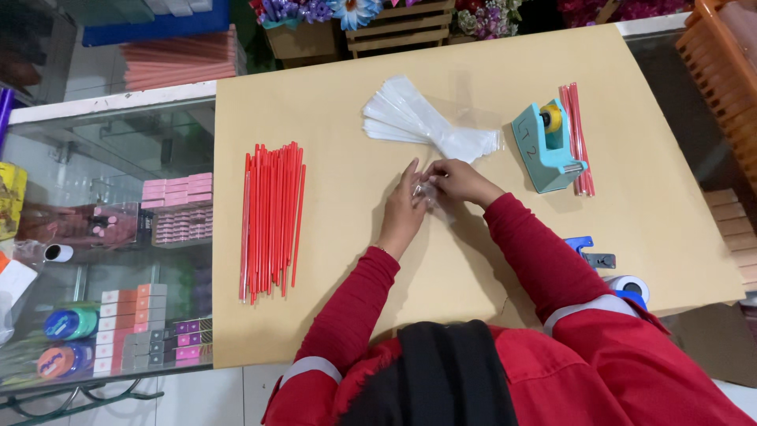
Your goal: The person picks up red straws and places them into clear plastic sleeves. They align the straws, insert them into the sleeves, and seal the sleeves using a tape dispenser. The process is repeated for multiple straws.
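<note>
My left hand (404, 211) and my right hand (460, 181) meet over the tan board (331, 315), both pinching a small clear plastic sleeve (426, 195) between the fingertips. Just beyond them lies a fanned stack of clear plastic sleeves (422, 120). A bundle of long red sticks (271, 219) lies to the left of my left hand. To the right of my right hand stands a teal tape dispenser (546, 147), with a few more red sticks (578, 136) beside it. Both arms wear red sleeves.
A blue tool with a white roll (613, 278) lies at the board's right near edge. A glass display case (110, 237) with small boxes and jars is on the left. Wooden crates with artificial flowers (371, 20) stand behind; an orange crate (721, 71) is at right.
</note>
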